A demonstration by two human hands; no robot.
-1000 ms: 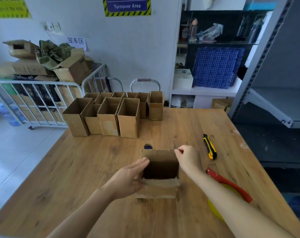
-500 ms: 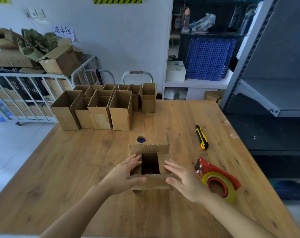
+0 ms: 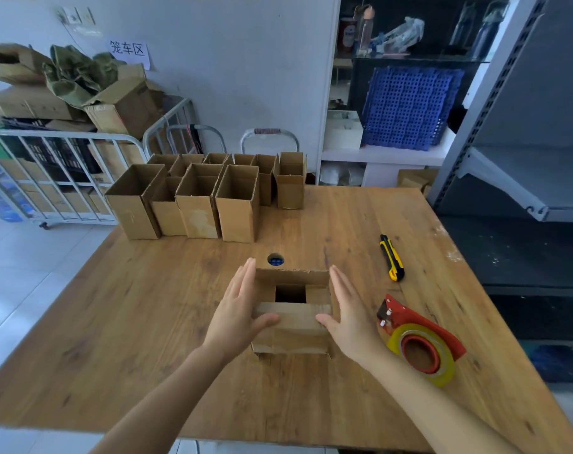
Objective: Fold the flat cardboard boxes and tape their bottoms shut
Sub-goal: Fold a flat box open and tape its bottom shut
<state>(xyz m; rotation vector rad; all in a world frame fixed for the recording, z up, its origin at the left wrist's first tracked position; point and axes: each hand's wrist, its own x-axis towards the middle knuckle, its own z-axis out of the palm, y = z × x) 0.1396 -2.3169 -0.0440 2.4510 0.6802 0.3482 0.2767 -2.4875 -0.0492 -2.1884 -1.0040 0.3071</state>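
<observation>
Upright open boxes (image 3: pixel 193 204) stand in rows at the table's (image 3: pixel 147 322) far left. Person's left hand (image 3: pixel 237 309) lies flat, fingers straight, on the box's (image 3: pixel 291 326) left side, thumb on the near flap. Box sits mid-table, flaps partly folded. Person's right hand (image 3: pixel 350 312) mirrors it, gripping nothing. Near the right edge: knife (image 3: pixel 391 257), tape dispenser (image 3: pixel 423 342).

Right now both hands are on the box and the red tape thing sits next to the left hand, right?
Not quite. The left hand and right hand are on the box, but the red tape dispenser sits next to the right hand; the head view shows it.
</observation>
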